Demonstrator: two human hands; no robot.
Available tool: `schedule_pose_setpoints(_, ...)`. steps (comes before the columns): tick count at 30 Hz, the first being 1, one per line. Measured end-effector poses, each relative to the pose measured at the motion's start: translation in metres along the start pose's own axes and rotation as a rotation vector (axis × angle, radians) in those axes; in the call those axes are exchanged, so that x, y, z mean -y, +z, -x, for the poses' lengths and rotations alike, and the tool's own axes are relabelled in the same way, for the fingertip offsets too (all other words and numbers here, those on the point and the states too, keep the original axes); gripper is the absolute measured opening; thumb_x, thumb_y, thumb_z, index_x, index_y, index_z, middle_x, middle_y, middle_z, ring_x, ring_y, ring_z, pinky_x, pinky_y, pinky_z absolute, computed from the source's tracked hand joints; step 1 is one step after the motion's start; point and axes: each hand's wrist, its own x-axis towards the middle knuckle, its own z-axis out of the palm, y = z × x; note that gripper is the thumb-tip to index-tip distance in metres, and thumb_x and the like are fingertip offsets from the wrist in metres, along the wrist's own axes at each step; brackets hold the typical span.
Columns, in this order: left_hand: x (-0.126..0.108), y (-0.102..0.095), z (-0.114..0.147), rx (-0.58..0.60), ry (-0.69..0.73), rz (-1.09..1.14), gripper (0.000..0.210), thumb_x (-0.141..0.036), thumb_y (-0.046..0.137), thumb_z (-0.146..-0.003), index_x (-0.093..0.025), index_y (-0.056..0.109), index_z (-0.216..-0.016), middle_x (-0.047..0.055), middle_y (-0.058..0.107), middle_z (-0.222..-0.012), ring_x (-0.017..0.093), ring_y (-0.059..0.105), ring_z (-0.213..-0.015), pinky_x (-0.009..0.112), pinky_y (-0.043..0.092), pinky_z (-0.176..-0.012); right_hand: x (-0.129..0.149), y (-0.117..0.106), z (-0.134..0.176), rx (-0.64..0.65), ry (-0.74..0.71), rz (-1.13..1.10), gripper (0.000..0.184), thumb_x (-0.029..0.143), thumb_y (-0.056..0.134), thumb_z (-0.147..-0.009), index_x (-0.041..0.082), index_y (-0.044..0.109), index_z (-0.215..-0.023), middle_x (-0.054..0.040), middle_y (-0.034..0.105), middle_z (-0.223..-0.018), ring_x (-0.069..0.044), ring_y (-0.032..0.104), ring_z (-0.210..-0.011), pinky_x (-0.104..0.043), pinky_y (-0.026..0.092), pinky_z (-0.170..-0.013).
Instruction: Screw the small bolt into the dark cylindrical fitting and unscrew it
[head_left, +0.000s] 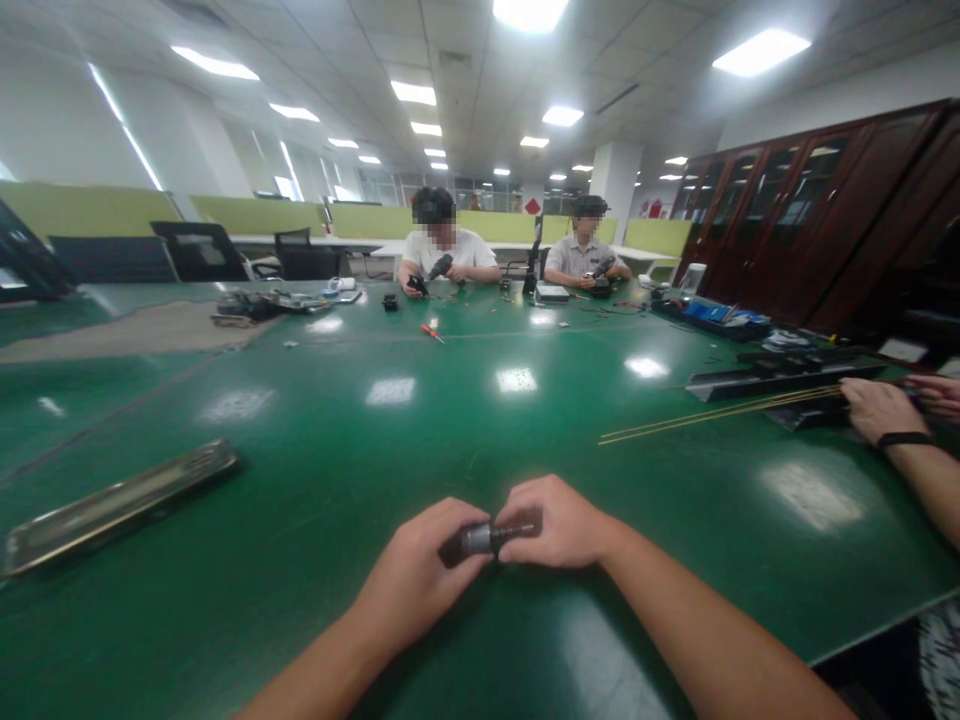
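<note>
Just above the green tabletop, near its front edge, my two hands hold a small cylindrical part (478, 540) between them. It has a grey, metallic-looking band and a thinner dark end pointing right; its exact kind cannot be made out. My left hand (427, 560) is closed round the thicker left end, thumb and fingers on either side. The thinner end lies within the grip of my right hand (553, 525), whose fingertips are pressed close to the middle of the part. My fingers partly hide both ends.
A long metal-framed piece (124, 500) lies at left on the green table (322, 560). At right, a neighbour's hand (881, 408) holds long thin brass-coloured rods (720, 412) beside dark metal channels (780, 382). A red screwdriver (431, 332) lies farther back, before two seated people handling tools.
</note>
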Motion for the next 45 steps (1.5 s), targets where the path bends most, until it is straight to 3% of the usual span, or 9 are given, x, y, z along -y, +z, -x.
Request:
schedule_pose_setpoints(7,-0.002,0.001,-0.002,-0.010,-0.025,-0.002,0.015,-0.022,0.068,-0.086,-0.026,0.068,-0.100,-0.002,0.069,-0.096,0.014,0.064,-0.089,0.024,0.048,-0.079,-0.003,0.006,0.000,-0.042,-0.019,0.058,0.010,0.023,0.076,-0.078,0.015,0.078,-0.083,-0.0017,0.066,-0.072,-0.014,0.059,-0.064,-0.023,0.043,-0.061)
schedule_pose_setpoints(21,0.005,-0.001,-0.002,-0.024,-0.009,-0.010,0.014,-0.022,0.066,-0.087,-0.025,0.068,-0.101,0.000,0.068,-0.098,0.015,0.064,-0.091,0.026,0.050,-0.081,-0.001,-0.002,0.001,-0.014,0.046,0.143,0.009,0.025,0.076,-0.077,0.016,0.077,-0.080,-0.0005,0.064,-0.067,-0.013,0.056,-0.061,-0.023,0.041,-0.058)
schedule_pose_setpoints(40,0.005,-0.004,-0.004,-0.104,0.030,-0.053,0.017,-0.024,0.068,-0.084,-0.023,0.069,-0.100,0.002,0.070,-0.097,0.017,0.066,-0.089,0.028,0.054,-0.080,-0.004,-0.009,0.004,-0.044,0.111,0.060,0.009,0.024,0.076,-0.075,0.015,0.074,-0.075,0.0010,0.061,-0.062,-0.012,0.053,-0.055,-0.022,0.040,-0.053)
schedule_pose_setpoints(45,0.007,-0.005,-0.004,-0.103,0.019,-0.040,0.018,-0.024,0.070,-0.084,-0.027,0.069,-0.102,-0.001,0.070,-0.098,0.014,0.066,-0.090,0.025,0.053,-0.081,-0.006,-0.009,0.005,-0.058,0.107,0.036,0.008,0.023,0.075,-0.074,0.015,0.073,-0.075,0.0009,0.061,-0.062,-0.011,0.053,-0.054,-0.022,0.039,-0.053)
